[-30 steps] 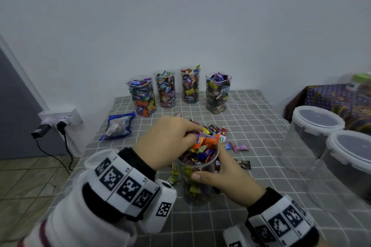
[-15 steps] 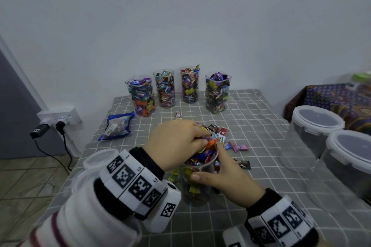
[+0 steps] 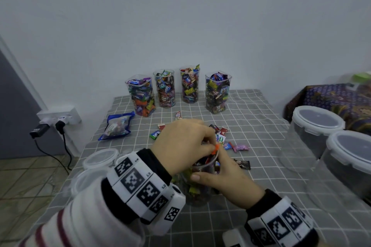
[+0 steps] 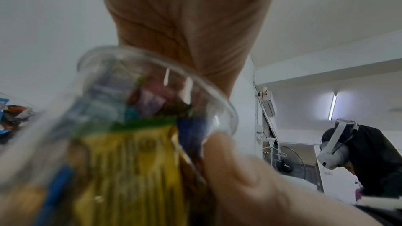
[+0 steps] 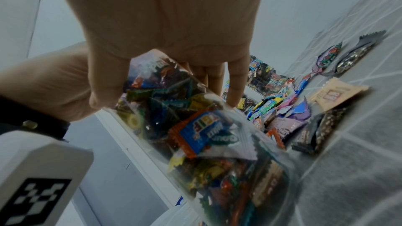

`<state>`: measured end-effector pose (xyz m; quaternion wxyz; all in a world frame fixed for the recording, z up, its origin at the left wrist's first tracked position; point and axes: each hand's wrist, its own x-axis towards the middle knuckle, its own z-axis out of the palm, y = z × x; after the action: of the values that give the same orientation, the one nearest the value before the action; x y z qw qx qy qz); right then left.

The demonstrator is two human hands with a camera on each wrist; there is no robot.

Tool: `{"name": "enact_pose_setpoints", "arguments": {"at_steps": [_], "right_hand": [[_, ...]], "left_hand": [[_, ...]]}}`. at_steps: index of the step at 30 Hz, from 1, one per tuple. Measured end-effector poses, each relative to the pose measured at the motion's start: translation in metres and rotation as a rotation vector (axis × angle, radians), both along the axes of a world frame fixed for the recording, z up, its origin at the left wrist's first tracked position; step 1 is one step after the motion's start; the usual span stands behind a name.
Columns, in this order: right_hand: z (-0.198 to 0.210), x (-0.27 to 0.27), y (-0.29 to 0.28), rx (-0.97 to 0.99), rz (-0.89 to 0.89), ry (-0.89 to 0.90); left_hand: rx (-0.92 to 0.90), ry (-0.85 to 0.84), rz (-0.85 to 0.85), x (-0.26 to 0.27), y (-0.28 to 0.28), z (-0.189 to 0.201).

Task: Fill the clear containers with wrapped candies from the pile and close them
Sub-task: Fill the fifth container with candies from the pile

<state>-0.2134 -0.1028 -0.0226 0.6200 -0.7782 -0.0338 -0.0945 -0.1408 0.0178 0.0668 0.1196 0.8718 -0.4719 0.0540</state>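
Note:
A clear container stands near the table's front, packed with wrapped candies. My left hand covers its mouth from above, fingers bunched down into it. Thumb and forefinger pinch an orange wrapper at the rim. My right hand grips the container's right side, thumb across the near wall. In the left wrist view the fingers reach into the rim. The right wrist view shows the container wall and the loose candies behind it. The loose candy pile lies just beyond the hands.
Several filled open containers line the wall. Two clear lids lie at the front left and a blue bag left of centre. Two large lidded tubs stand at the right. A grey checked cloth covers the table.
My left hand has sunk to the right into the container's mouth, taking the heap of candies down below the rim. The right hand has kept its hold.

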Motion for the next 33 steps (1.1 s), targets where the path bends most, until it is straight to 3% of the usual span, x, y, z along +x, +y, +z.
{"name": "enact_pose_setpoints", "arguments": {"at_steps": [4, 9, 16, 19, 22, 26, 30, 33], "right_hand": [[0.001, -0.001, 0.0, 0.012, 0.002, -0.001], [0.004, -0.002, 0.0, 0.012, -0.001, 0.033], [0.005, -0.003, -0.001, 0.032, 0.021, 0.038], [0.007, -0.002, -0.005, -0.051, 0.034, 0.062], [0.007, -0.002, -0.017, -0.124, 0.105, 0.149], [-0.001, 0.0, -0.033, -0.059, 0.066, 0.216], [-0.013, 0.009, -0.039, -0.356, -0.165, 0.221], [-0.02, 0.015, -0.042, -0.55, -0.227, 0.25]], "left_hand": [[0.066, 0.061, -0.052, 0.005, 0.005, 0.006], [-0.1, 0.058, 0.0, 0.011, 0.015, 0.013], [0.01, 0.143, -0.06, 0.008, 0.016, 0.005], [-0.107, 0.218, -0.079, 0.008, 0.023, 0.003], [-0.344, 0.237, -0.024, 0.009, 0.032, -0.004], [-0.551, 0.302, 0.072, 0.01, 0.042, -0.017], [-0.486, 0.506, 0.135, 0.011, 0.042, -0.034], [-0.41, 0.695, 0.104, 0.009, 0.041, -0.044]]}}
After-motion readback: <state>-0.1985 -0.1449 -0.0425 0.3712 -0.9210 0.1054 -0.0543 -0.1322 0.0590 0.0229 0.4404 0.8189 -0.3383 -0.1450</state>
